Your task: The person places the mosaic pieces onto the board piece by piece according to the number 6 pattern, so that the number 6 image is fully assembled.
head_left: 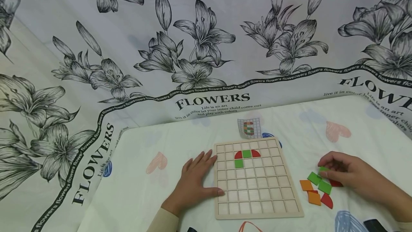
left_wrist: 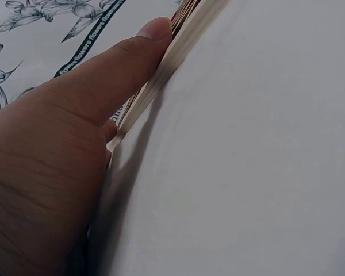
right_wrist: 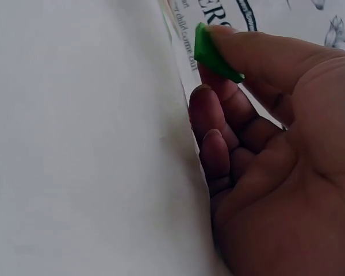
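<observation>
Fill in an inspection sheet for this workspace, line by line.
Surface: white cloth with printed hearts.
Job's things: gridded board holding two red pieces and two green squares; loose pieces in green, orange and red to its right; pattern card beyond its far edge.
Clutter: dark object cut off at the head view's bottom right; cannot tell what it is.
Grippers: bare hands. Left hand at the board's left edge, thumb on its rim; right hand pinches a green piece over the loose ones.
Cables: nothing seen.
Surroundings: pale sheet printed with flowers and "FLOWERS" lettering.
</observation>
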`<state>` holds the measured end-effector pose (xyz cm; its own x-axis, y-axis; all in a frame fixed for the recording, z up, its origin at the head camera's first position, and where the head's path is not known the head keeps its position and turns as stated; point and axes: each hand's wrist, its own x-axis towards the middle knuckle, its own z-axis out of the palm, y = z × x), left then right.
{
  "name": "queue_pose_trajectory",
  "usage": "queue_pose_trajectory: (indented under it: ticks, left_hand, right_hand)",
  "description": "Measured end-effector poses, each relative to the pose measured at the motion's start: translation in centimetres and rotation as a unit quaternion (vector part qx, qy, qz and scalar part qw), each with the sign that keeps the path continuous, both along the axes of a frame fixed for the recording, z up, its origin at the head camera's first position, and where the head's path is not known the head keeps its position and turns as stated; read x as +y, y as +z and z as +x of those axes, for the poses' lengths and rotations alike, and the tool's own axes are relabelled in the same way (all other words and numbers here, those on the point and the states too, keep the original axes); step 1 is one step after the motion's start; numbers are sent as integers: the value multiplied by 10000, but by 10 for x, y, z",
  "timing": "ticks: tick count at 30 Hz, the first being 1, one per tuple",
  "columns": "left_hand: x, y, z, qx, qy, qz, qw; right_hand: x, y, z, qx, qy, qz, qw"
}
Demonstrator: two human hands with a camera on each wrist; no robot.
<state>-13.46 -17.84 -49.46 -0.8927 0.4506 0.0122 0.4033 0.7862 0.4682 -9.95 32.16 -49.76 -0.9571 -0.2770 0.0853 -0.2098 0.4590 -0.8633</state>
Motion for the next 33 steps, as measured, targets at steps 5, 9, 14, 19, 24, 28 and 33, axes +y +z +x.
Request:
queue_pose_trajectory:
  ticks: [5,9,14,19,24,28,33]
  left_hand:
    - [0,1,1,37,-12,-24,10000]
    - [-1,1,1,56,4,-40,10000]
    - [-1,1,1,67,1,-16,10000]
    - [0,1,1,23,16,12,10000]
    - [0,1,1,-9,30,13,10000]
    - [0,1,1,-1,6,1,10000]
    - [0,1,1,2,-7,38,10000]
  right_hand:
    - [-1,2,1,31,-128,-184,9997]
    - [0,3,0,47,-233,-101,9997]
    - [0,5,-1,32,-161,-146,9998]
    - [-2,5,0,-69,-188,-179,9996]
    - [-5,6,-1,-159,-190,-326,9992]
    - [-6,7,-1,-159,-74,-463,9988]
    - [-12,11,0,-47,-71,-415,9991]
